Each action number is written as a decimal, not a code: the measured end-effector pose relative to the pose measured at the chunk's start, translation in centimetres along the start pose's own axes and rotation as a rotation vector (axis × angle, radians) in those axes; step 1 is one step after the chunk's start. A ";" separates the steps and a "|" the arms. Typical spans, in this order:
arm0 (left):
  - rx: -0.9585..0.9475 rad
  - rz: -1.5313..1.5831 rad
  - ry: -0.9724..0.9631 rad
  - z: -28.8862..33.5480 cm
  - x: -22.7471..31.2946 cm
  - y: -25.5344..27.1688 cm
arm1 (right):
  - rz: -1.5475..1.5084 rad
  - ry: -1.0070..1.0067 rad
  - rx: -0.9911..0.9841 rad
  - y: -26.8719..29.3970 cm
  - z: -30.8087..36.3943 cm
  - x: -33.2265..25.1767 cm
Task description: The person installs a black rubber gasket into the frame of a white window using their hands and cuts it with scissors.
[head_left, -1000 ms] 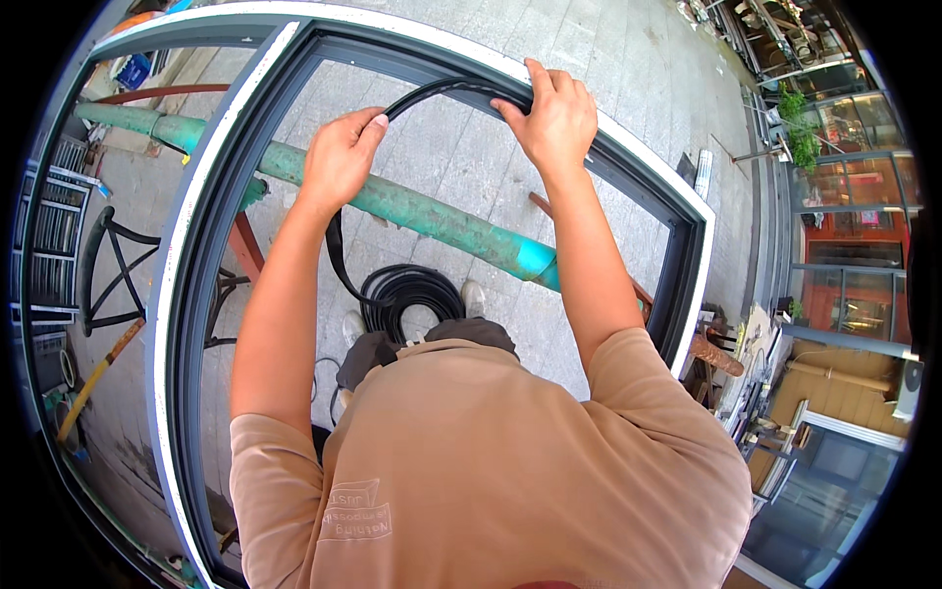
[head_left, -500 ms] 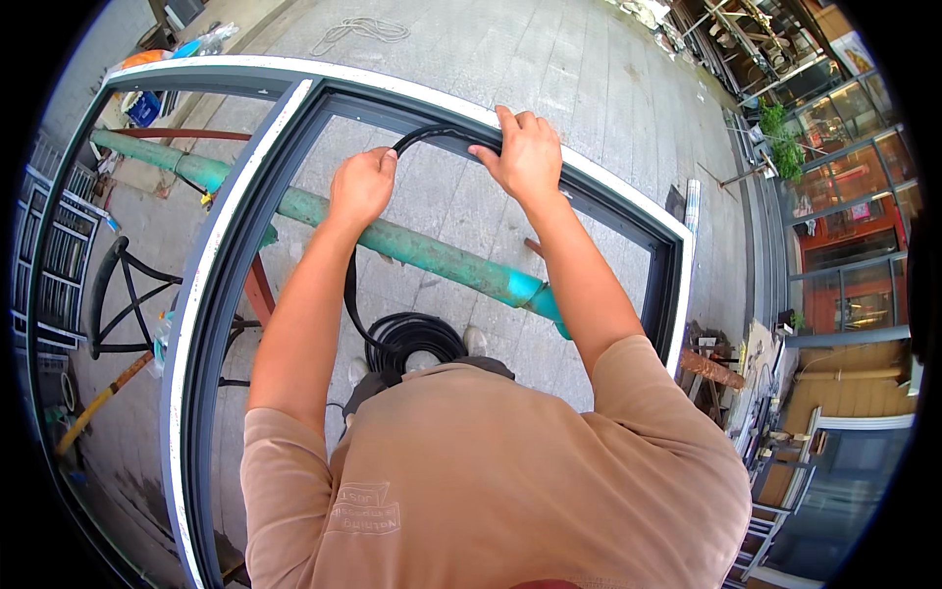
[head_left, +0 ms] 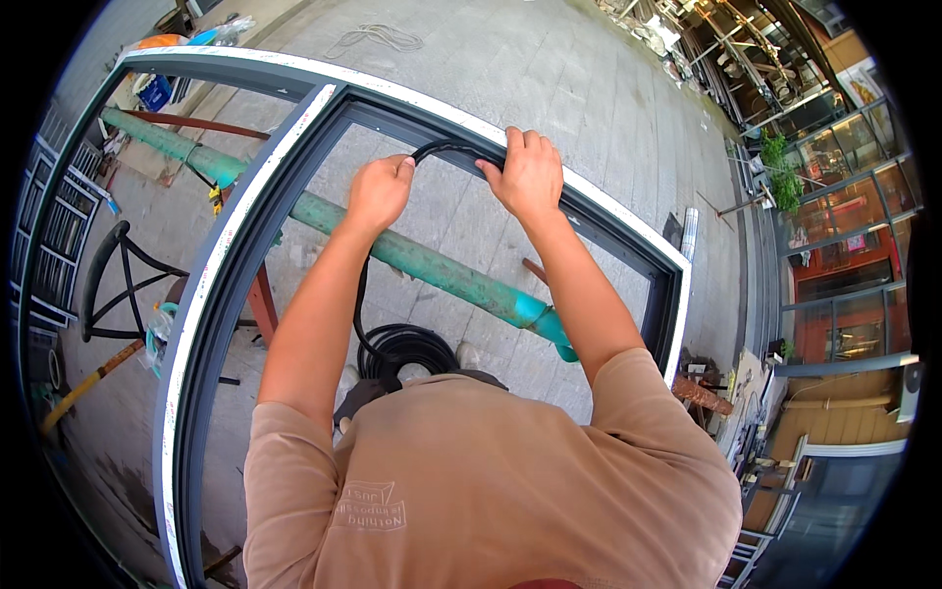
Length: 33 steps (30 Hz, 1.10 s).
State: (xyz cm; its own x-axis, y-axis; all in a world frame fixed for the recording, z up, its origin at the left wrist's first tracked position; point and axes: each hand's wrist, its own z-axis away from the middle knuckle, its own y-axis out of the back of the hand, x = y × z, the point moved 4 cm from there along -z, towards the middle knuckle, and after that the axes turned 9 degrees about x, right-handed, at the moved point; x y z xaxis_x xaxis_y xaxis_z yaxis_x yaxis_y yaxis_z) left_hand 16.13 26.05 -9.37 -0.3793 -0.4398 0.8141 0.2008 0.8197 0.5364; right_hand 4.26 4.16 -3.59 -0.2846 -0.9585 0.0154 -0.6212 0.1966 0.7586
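Observation:
A large dark grey window frame (head_left: 280, 182) with white-faced outer edges lies before me. A black rubber strip (head_left: 439, 148) arches between my hands along the inner side of its far rail. My left hand (head_left: 381, 191) is closed on the strip, thumb uppermost, inside the frame opening. My right hand (head_left: 526, 177) lies over the far rail, its fingers across the white edge and its thumb at the strip; the grip under the palm is hidden. From my left hand the strip hangs down to a black coil (head_left: 412, 346) on the ground by my feet.
A green pipe (head_left: 422, 263) crosses beneath the frame. A red-brown metal leg (head_left: 262, 304) and a black curved metal piece (head_left: 113, 280) are at the left. Farther off are a coil of rope (head_left: 378, 37), a blue bucket (head_left: 154, 93) and a green plant (head_left: 780, 172).
My left hand has come slightly closer to my right, and the strip's arch between them is shorter and flatter. My right hand stays at the far rail. The whole view has shifted slightly.

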 end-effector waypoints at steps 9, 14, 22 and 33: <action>0.022 -0.037 0.009 -1.5 0.3 -0.6 | -0.021 -0.009 0.018 -1.5 -0.8 -1.4; 0.056 -0.071 0.005 -2.1 0.3 -0.7 | 0.020 -0.024 -0.059 -1.5 -1.5 -2.0; 0.087 -0.093 -0.008 -2.8 1.3 -1.0 | -0.034 0.032 -0.024 -3.6 -3.4 -4.5; 0.122 -0.160 0.029 -3.3 1.4 -1.6 | -0.157 0.021 -0.115 -1.8 -4.2 -4.3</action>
State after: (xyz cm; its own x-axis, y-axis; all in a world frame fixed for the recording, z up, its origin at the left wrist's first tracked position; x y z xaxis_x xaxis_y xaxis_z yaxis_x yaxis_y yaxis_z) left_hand 18.30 22.95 -8.34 -0.3715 -0.5770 0.7273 0.0286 0.7759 0.6302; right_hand 9.67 7.08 -2.35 -0.1745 -0.9799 -0.0963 -0.5690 0.0205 0.8221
